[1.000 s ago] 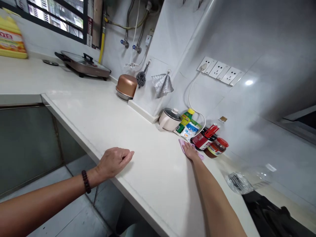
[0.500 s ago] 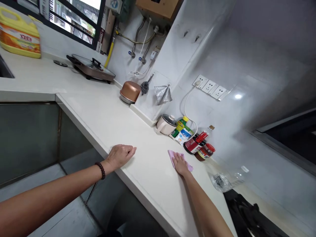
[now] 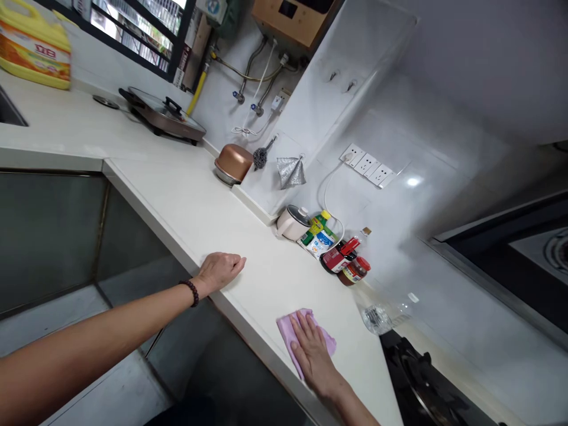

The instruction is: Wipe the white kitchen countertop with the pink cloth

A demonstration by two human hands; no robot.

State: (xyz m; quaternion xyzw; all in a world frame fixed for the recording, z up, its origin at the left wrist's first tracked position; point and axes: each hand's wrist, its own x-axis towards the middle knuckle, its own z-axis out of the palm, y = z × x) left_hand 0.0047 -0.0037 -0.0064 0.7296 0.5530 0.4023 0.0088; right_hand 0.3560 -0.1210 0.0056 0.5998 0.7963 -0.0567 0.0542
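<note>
The right hand (image 3: 313,352) is pressing flat on a pink cloth (image 3: 287,331).
The cloth is lying on the white counter (image 3: 261,296), close to the front edge, and the right hand's fingers are stretching out over it, not gripping it. The left hand (image 3: 220,273) is curling into a fist by the same edge, and I can't tell if anything is hiding inside. A dark bead bracelet (image 3: 190,293) is circling the left wrist. Near the wall, a red-lidded jar (image 3: 354,272) is standing, and a clear bottle (image 3: 381,318) is lying near the black stove (image 3: 417,378).
</note>
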